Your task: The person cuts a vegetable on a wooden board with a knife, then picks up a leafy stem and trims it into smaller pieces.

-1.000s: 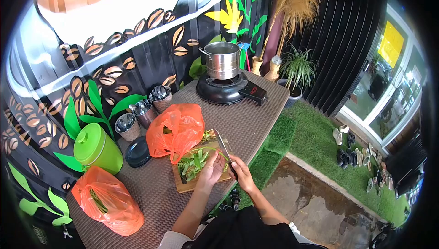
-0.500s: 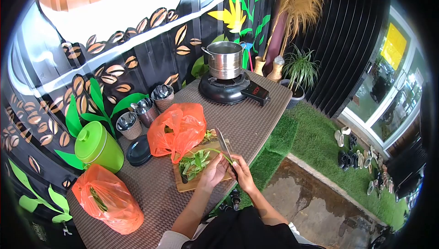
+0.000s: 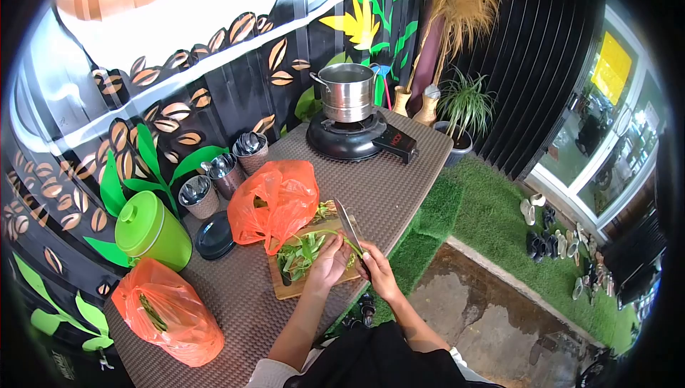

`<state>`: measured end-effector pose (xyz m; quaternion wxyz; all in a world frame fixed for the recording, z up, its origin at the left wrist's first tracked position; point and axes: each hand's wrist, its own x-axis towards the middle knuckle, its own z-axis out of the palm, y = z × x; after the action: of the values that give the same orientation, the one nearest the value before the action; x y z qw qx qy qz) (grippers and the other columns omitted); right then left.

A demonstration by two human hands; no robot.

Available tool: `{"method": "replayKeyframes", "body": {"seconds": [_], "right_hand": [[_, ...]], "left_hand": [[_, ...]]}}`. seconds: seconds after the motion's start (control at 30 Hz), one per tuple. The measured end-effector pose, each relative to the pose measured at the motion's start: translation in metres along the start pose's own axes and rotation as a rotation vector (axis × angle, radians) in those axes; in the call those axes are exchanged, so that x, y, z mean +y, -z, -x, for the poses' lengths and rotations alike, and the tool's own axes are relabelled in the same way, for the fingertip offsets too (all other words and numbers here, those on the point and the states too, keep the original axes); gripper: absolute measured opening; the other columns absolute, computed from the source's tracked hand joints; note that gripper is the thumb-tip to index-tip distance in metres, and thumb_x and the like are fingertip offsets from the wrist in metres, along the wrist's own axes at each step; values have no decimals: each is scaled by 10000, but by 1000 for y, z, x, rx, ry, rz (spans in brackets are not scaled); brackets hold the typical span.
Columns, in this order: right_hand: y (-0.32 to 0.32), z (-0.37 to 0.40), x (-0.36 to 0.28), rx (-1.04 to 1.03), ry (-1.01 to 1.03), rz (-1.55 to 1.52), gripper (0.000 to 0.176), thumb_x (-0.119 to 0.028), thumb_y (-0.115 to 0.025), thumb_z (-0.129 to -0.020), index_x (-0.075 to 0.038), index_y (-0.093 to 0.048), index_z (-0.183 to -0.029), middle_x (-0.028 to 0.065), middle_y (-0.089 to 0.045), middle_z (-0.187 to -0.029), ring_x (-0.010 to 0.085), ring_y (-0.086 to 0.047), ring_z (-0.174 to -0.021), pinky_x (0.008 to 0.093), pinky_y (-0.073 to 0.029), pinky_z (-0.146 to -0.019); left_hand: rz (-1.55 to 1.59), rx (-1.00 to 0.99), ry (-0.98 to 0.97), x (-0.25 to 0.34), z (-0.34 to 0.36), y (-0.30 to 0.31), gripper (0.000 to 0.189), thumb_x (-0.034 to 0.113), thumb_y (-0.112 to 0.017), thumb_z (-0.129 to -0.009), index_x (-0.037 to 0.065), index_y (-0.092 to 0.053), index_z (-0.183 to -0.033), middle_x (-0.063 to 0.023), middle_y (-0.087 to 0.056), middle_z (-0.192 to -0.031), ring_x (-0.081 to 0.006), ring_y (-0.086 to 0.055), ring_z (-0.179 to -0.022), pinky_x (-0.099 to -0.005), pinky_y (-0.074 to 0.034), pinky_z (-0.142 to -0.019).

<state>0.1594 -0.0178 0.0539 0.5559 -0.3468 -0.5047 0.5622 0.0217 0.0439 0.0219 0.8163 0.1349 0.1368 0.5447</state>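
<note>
The left hand (image 3: 330, 263), palm partly turned up, has its fingers curled around a thin green plant stem (image 3: 352, 244) at the near side of the brown wooden cutting board (image 3: 289, 291). The right hand (image 3: 377, 268) is closed on the dark handle of a long, silvery-bladed knife (image 3: 347, 224). The knife's long axis slants from near right to far left, tip away from the person, above the board's right part. The stem runs across, close to the blade; whether they touch cannot be told.

Loose green leaves (image 3: 298, 256) lie on the board. Left of the board stands a filled, translucent orange plastic bag (image 3: 171, 317); a second orange plastic bag (image 3: 275, 199) sits just beyond the board. Farther left are round black plates (image 3: 214, 236), a lime-green lidded container (image 3: 151, 235) and three cups of metal cutlery (image 3: 225, 174).

Beyond the board, a two-handled steel pot (image 3: 348, 95) rests on a black portable stove (image 3: 342, 138), whose side box bears red lettering, too small to read surely. Far right of the board, a yellow sheet (image 3: 611, 67) hangs on a glass door (image 3: 585, 145), its writing illegible.
</note>
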Motion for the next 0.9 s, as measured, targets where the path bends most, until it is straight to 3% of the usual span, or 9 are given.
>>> {"method": "replayKeyframes", "body": {"seconds": [0.33, 0.57, 0.9], "right_hand": [[-5, 1, 11, -7, -30, -59, 378, -234, -381, -1013, -69, -420, -1351, -38, -403, -706, 49, -369, -602, 190, -317, -534], [-8, 2, 12, 29, -12, -50, 353, -189, -398, -1004, -69, -446, -1333, -43, -428, -722, 36, -366, -603, 182, -311, -522], [-13, 2, 13, 126, 32, 75, 325, -150, -444, -986, -46, -517, -1285, -27, -541, -983, 15, -426, -713, 160, -380, -606]], "left_hand": [[-115, -43, -64, 1, 2, 7, 86, 66, -606, -890, 49, -608, -974, -25, -630, -953, -111, -588, -867, -232, -488, -819], [-162, -10, -104, 2, 4, 2, 64, 52, -625, -874, 45, -626, -937, -35, -641, -950, -116, -599, -846, -236, -496, -795], [-179, 28, -135, 0, 5, 9, 90, 31, -606, -880, 30, -633, -967, -51, -646, -941, -140, -611, -837, -262, -506, -794]]}}
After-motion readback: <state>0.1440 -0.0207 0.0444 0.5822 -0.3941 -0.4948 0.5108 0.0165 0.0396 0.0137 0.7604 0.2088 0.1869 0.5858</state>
